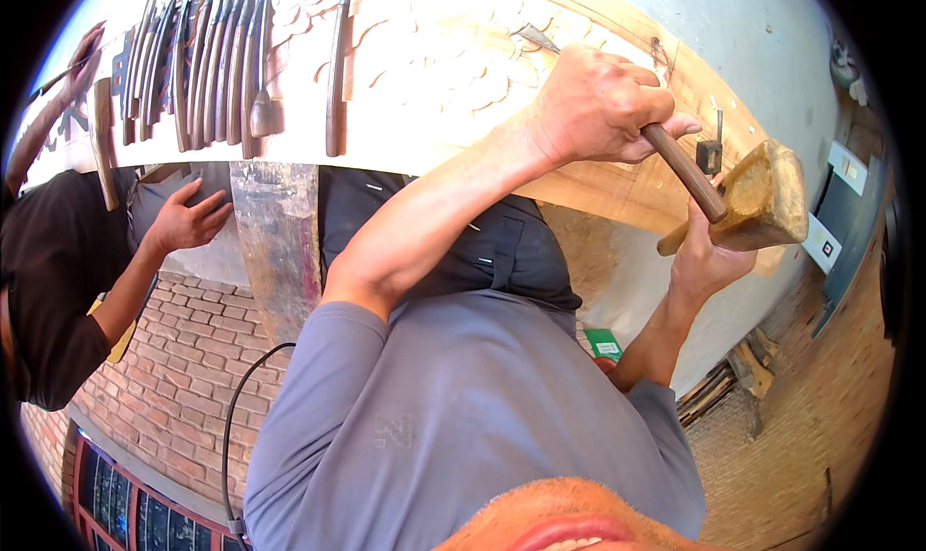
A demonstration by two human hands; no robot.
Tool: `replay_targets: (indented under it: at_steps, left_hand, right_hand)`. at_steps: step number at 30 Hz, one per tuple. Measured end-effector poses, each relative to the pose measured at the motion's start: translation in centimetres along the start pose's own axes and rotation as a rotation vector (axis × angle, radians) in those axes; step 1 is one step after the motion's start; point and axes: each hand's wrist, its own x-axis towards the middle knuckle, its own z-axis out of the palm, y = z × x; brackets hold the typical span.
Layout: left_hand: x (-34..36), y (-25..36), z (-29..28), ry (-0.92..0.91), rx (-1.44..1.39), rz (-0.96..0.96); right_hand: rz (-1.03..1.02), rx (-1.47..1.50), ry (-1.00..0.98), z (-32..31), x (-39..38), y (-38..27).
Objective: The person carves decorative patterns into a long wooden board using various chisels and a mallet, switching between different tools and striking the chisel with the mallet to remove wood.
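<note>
My left hand (pixel 603 103) is wrapped round a wood carving chisel (pixel 687 173). Its metal blade slants to the far left over a pale wooden panel (pixel 410 79) with curved, scale-like carved lines. The dark handle's butt end sticks out toward the right. Close beside that end, my right hand (pixel 712 260) grips a wooden mallet (pixel 762 199) by its short handle. The mallet's worn, yellow-brown head is raised near the panel's right end and appears very close to the chisel handle; whether they touch I cannot tell.
Several carving chisels (pixel 207 64) lie in a row at the panel's left, and a single chisel (pixel 336 79) lies apart. Another person (pixel 58 262) in dark clothes is at the left. A small black block (pixel 709 156) stands near the mallet. Wood scraps (pixel 709 392) lie on the floor.
</note>
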Motion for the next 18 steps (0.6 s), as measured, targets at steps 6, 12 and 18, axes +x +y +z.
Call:
replay_targets:
  at_steps: [6,12,18]
  left_hand:
    - [0.0,-0.1,1.0,0.183,0.014,0.021]
    - [0.9,-0.2,1.3,0.213,0.057,-0.024]
    - [3.3,-0.2,2.4,0.245,0.106,-0.191]
  right_hand:
    - [-0.005,0.017,-0.010,0.4,0.2,0.0]
    - [-0.006,-0.011,0.037,0.8,0.7,-1.3]
    - [-0.225,-0.040,0.147,-1.1,4.6,-1.9]
